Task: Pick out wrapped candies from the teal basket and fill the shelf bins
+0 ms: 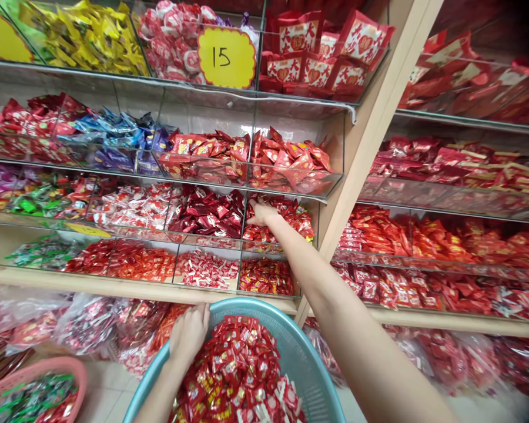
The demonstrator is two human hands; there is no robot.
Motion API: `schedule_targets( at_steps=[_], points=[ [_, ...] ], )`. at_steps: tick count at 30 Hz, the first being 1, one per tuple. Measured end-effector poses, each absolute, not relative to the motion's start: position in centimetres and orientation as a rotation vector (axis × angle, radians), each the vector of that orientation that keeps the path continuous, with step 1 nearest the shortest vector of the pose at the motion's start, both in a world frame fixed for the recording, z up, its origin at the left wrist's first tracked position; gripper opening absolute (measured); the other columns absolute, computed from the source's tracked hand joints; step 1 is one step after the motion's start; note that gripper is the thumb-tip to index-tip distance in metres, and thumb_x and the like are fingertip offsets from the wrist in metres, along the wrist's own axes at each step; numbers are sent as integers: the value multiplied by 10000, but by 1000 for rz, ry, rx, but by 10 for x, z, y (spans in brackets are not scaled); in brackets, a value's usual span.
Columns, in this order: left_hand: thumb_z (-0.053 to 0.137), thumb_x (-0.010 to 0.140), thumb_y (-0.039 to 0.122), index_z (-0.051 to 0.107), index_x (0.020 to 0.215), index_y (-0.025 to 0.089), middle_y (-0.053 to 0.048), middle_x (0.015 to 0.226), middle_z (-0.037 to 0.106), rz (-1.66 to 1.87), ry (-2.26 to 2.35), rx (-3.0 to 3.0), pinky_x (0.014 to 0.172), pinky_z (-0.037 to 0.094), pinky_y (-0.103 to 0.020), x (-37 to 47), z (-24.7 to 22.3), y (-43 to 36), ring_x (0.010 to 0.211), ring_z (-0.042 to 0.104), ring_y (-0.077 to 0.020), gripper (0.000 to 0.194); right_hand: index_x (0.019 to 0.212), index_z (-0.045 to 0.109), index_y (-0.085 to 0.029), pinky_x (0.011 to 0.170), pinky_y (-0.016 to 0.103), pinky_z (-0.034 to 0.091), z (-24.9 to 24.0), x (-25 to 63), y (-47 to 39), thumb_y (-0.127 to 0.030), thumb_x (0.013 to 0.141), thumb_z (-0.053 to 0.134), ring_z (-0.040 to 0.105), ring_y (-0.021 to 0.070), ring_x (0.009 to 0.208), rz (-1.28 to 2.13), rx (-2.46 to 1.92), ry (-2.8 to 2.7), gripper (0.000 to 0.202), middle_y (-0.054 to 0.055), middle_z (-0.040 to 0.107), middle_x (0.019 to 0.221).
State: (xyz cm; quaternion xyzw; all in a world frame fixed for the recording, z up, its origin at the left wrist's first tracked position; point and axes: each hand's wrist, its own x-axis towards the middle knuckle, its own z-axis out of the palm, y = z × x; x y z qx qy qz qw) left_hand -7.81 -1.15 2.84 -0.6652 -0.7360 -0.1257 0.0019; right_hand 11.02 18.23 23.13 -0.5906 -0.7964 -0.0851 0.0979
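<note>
A large teal plastic basket (264,306) stands low in front of me, heaped with small red-wrapped candies (229,364) and some red-and-white ones. My left hand (190,332) is closed over the basket's far left rim. My right hand (263,213) reaches into a clear shelf compartment of red-wrapped candies (277,230), with its fingers stretched out over the pile. Some fingertips are hard to make out, and I see nothing lifted in them. Dark red packets (211,212) fill the compartment just left of that hand.
Shelves with clear dividers rise ahead, and a wooden upright (361,158) stands near my right arm. A yellow tag marked 15 (227,57) hangs above. Plastic bags of candies (92,323) lie under the shelves. At lower left sits a pink basket (77,376).
</note>
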Motion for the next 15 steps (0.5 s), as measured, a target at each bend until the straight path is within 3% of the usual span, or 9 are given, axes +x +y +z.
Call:
schedule_targets(
  at_steps=[3,9,15],
  points=[
    [188,905,371,582,1014,207,-109,919,674,-406,-2316,-2086,708,427,-321,-77,28,-12,806,641,-227,440,1273,355,-224,835,403,456,229,109,183,-414,660,676,499,314,1106,-268,-1753,-2361,718,162,358,1334],
    [187,908,357,585,957,192,-105,912,678,-426,-2314,-2090,739,416,-311,-77,26,-12,841,637,-216,434,1226,434,-230,853,366,448,226,113,184,-353,770,578,504,266,1107,-301,-1657,-2289,494,111,450,1281],
    [182,908,360,592,970,202,-105,910,679,-435,-2318,-2097,761,418,-318,-78,27,-12,860,633,-222,444,1289,409,-218,888,355,427,226,121,191,-352,791,536,495,258,1129,-182,-1647,-2165,531,109,464,1299]
  ],
)
